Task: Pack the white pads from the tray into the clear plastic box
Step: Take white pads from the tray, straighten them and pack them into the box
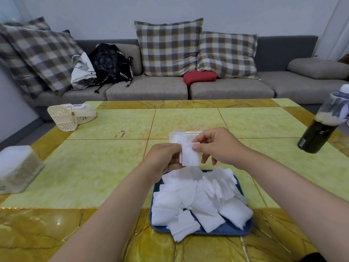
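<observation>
**padpacker99:** ok so what's looking risky here? The left hand (pixel 162 159) is gripping a small stack of white pads (pixel 190 156) along its left edge, and the right hand (pixel 217 146) is pinching the stack's top right corner between thumb and fingertips. Both hands are closed on it and holding it in the air, just above the far end of the blue tray (pixel 226 230) and right in front of the clear plastic box (pixel 180 136).

**tidy_tom:** I'm guessing the main worry is the stack fanning out. The pads look thin and soft, so if the right hand is only pinching a corner, the lower ones might be sliding loose and dropping back onto the loose pads (pixel 198 201) heaped in the tray.

**padpacker99:** and the box?

**tidy_tom:** It's sitting small and light-looking on the table (pixel 113 167), mostly hidden behind the hands. Nothing is bracing it, so pushing the stack in at an angle is probably going to be shoving it away or catching the pad edges on the rim and folding them. I can't tell how full it is, though something white is showing inside.

**padpacker99:** the dark bottle (pixel 321 129)?

**tidy_tom:** Well off to the right, not worrying me.
</observation>
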